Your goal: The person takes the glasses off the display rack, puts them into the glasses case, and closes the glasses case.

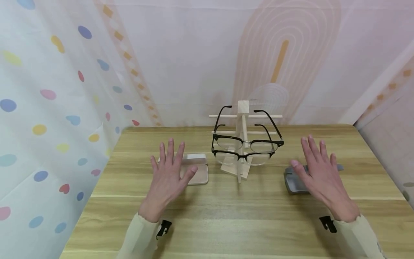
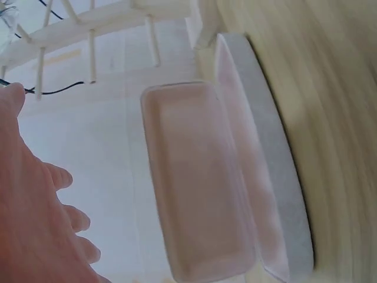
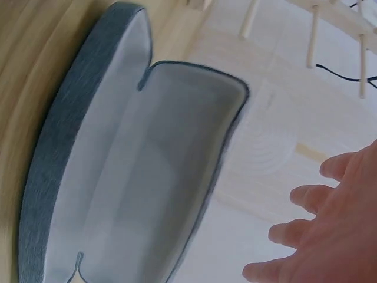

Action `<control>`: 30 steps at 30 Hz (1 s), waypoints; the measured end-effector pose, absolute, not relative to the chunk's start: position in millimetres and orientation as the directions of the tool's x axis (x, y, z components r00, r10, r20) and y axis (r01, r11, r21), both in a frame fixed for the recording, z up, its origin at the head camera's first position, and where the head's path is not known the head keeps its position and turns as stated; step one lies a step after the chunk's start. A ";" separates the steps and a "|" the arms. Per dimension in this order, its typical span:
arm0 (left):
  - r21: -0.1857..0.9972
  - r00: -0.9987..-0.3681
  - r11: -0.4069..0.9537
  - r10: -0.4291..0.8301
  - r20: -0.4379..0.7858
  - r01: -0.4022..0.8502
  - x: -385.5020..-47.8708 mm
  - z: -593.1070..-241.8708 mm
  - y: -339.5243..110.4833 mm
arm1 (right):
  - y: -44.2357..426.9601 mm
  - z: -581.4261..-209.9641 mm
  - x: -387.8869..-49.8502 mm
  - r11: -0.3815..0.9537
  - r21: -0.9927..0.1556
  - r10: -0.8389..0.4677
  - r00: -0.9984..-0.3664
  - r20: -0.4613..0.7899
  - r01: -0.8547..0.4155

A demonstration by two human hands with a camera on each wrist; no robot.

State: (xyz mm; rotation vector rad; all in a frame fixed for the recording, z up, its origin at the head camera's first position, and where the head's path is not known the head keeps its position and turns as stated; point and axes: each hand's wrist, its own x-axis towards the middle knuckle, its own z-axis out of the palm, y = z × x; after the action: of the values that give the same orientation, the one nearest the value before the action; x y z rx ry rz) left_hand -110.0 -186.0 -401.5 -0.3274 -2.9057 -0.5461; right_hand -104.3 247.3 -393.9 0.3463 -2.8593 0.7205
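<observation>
My left hand [image 1: 168, 178], fingers spread and palm down, hovers over a light glasses case [image 1: 199, 174]; the left wrist view shows that case [image 2: 197, 183] standing open with a pink lining and nothing in it. With its fingers spread too, my right hand [image 1: 324, 177] hovers over a dark grey case [image 1: 295, 182], which the right wrist view shows open and empty, lined in pale grey [image 3: 159, 159]. Between the hands stands a wooden rack [image 1: 243, 107] bearing two pairs of black-browed glasses, an upper pair [image 1: 247, 141] and a lower pair [image 1: 242, 156]. Neither hand holds anything.
The wood-grain table [image 1: 220, 230] reaches back to a patterned curtain [image 1: 194, 64] with dots and hearts at the left and arches at the centre. Horizontal pegs [image 1: 270, 116] stick out from both sides of the rack. Each wrist wears a black strap piece.
</observation>
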 end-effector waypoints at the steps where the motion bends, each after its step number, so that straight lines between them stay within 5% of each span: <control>1: 0.348 -0.961 0.904 0.183 0.209 0.248 -109.0 -400.4 -185.0 | 246.7 -392.9 -103.4 0.851 -0.452 -0.180 -0.957 0.226 -0.267; 15: 0.529 -0.932 0.785 0.167 0.321 0.323 -89.3 -380.6 -172.2 | 225.5 -382.1 -94.9 0.655 -0.632 -0.182 -0.898 0.401 -0.414; 30: 0.790 -0.933 0.497 0.175 0.316 0.360 -90.0 -360.2 -149.0 | 206.3 -367.3 -82.8 0.516 -0.789 -0.123 -0.941 0.317 -0.333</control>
State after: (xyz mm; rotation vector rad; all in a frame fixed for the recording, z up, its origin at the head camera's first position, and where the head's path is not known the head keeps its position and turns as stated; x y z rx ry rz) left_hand -90.0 -149.0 -360.2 -0.4609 -2.5449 -1.4119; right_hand -82.8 206.3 -367.3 0.3874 -2.5361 1.3927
